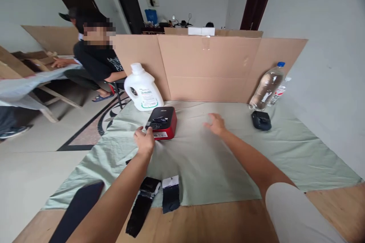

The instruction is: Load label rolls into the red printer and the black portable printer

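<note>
My left hand [144,140] is at the near left corner of a red box-shaped device with a black top [168,127]. Its thumb and fingers are apart, and the thumb looks to touch the corner; I cannot tell how firmly. Over the cloth to the right of the device, my right hand [216,124] is open with spread fingers and nothing in it. Two black strips lie near the front edge: a longer one with a white-ended roll [141,210] and a shorter one with a white end [171,197]. A small dark piece [129,161] shows partly behind my left forearm.
A green cloth [199,182] covers most of the wooden table [216,224]. Cardboard panels [208,83] stand along the back. A white jug [145,91], a large clear bottle [266,89], a smaller bottle [278,93] and a black device [261,120] stand around. A person [94,53] sits at left.
</note>
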`<state>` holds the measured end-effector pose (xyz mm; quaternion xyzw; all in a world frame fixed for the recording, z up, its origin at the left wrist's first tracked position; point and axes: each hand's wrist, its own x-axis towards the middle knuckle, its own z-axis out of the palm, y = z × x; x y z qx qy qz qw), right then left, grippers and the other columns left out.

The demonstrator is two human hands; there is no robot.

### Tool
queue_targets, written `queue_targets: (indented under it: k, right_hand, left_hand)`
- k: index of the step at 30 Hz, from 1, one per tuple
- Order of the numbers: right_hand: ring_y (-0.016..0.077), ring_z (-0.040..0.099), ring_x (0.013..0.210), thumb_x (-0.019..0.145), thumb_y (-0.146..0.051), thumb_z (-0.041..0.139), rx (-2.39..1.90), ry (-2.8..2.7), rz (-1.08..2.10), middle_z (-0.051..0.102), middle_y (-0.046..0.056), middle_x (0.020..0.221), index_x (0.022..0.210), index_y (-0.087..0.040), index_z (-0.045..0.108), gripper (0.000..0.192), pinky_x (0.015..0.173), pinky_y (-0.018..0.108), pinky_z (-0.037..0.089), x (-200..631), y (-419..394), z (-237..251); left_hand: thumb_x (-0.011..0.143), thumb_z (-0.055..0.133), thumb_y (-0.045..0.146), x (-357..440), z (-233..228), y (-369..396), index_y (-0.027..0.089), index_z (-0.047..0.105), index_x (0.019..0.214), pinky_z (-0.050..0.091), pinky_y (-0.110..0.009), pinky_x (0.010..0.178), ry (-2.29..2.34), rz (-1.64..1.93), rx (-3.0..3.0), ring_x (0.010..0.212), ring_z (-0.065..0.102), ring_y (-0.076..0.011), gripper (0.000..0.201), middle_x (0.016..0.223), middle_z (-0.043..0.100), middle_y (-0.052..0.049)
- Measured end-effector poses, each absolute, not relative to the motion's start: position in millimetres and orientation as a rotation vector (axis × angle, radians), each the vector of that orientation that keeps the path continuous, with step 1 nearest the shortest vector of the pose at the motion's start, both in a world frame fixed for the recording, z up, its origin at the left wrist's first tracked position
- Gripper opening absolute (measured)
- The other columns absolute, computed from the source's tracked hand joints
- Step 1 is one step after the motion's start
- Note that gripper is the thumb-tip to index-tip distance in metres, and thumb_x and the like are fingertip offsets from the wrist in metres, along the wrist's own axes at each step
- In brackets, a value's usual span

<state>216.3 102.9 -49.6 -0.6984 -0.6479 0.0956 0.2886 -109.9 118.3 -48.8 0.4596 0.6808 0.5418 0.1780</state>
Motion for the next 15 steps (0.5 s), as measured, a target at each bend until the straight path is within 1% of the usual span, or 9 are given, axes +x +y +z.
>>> queue_targets:
  k: [1,2,3,5,6,8,11,13,15]
  right_hand:
    - [0.0378,0.032,0.135,0.079,-0.054,0.060,-1.953,-1.639,0.194,0.045,0.020,0.141,0.131,-0.017,0.052,0.065,0.108,0.062,0.023,253,98,-43]
    - [0.0418,0.024,0.139,0.080,-0.053,0.060,-2.054,-1.535,0.113,0.038,0.024,0.145,0.132,-0.013,0.050,0.067,0.107,0.066,0.016,288,92,-36]
    - [0.0431,0.019,0.140,0.079,-0.054,0.060,-2.221,-1.416,-0.042,0.034,0.023,0.148,0.133,-0.013,0.050,0.068,0.107,0.065,0.015,321,85,-31]
    - [0.0467,0.012,0.141,0.076,-0.054,0.063,-2.499,-1.206,-0.213,0.022,0.023,0.153,0.135,-0.015,0.048,0.072,0.106,0.064,0.014,376,70,-27]
    - [0.0483,0.012,0.140,0.075,-0.055,0.064,-2.599,-1.133,-0.183,0.019,0.023,0.154,0.137,-0.018,0.046,0.074,0.105,0.064,0.015,396,63,-27]
    - [0.0487,0.022,0.137,0.073,-0.057,0.065,-2.696,-1.022,-0.009,0.018,0.024,0.153,0.143,-0.023,0.039,0.082,0.102,0.061,0.023,422,49,-32]
    - [0.0442,0.037,0.129,0.077,-0.057,0.060,-2.675,-0.991,0.142,0.025,0.026,0.147,0.148,-0.026,0.028,0.085,0.097,0.053,0.032,430,35,-43]
    - [0.0429,0.040,0.126,0.079,-0.055,0.058,-2.652,-1.000,0.110,0.031,0.025,0.142,0.148,-0.025,0.028,0.082,0.096,0.051,0.034,423,28,-47]
    - [0.0430,0.041,0.125,0.077,-0.054,0.060,-2.625,-1.013,0.075,0.036,0.024,0.138,0.146,-0.025,0.033,0.079,0.096,0.053,0.035,411,20,-48]
  left_hand:
    - [0.078,0.057,0.033,-102,-45,107,0.017,0.053,0.114,0.033,-0.049,0.108,1.992,1.519,1.446,0.128,0.043,-0.0300,0.040,0.130,0.052,-0.013]
    - [0.077,0.058,0.033,-91,-41,93,0.018,0.052,0.117,0.030,-0.049,0.111,1.972,1.481,1.615,0.132,0.039,-0.0301,0.042,0.136,0.047,-0.013]
    - [0.078,0.059,0.033,-77,-37,79,0.019,0.053,0.117,0.029,-0.049,0.112,1.875,1.417,1.795,0.134,0.038,-0.0298,0.042,0.137,0.046,-0.012]
    - [0.079,0.058,0.032,-41,-35,48,0.022,0.055,0.114,0.031,-0.046,0.111,1.604,1.212,2.080,0.132,0.042,-0.0283,0.036,0.132,0.053,-0.010]
    - [0.080,0.058,0.032,-21,-36,34,0.023,0.056,0.116,0.032,-0.047,0.111,1.526,1.086,2.147,0.131,0.043,-0.0286,0.037,0.133,0.053,-0.010]
    - [0.082,0.056,0.035,18,-45,7,0.023,0.054,0.124,0.029,-0.051,0.112,1.443,0.825,2.211,0.137,0.036,-0.0315,0.044,0.143,0.047,-0.012]
    - [0.085,0.052,0.038,58,-65,-22,0.021,0.050,0.134,0.017,-0.056,0.115,1.374,0.564,2.234,0.145,0.019,-0.0352,0.051,0.153,0.034,-0.014]
    - [0.086,0.050,0.040,69,-77,-35,0.022,0.048,0.138,0.008,-0.058,0.116,1.341,0.493,2.249,0.147,0.014,-0.0351,0.054,0.156,0.030,-0.013]
    - [0.086,0.050,0.041,70,-85,-44,0.024,0.046,0.140,0.002,-0.057,0.117,1.298,0.466,2.271,0.147,0.013,-0.0337,0.056,0.157,0.027,-0.012]
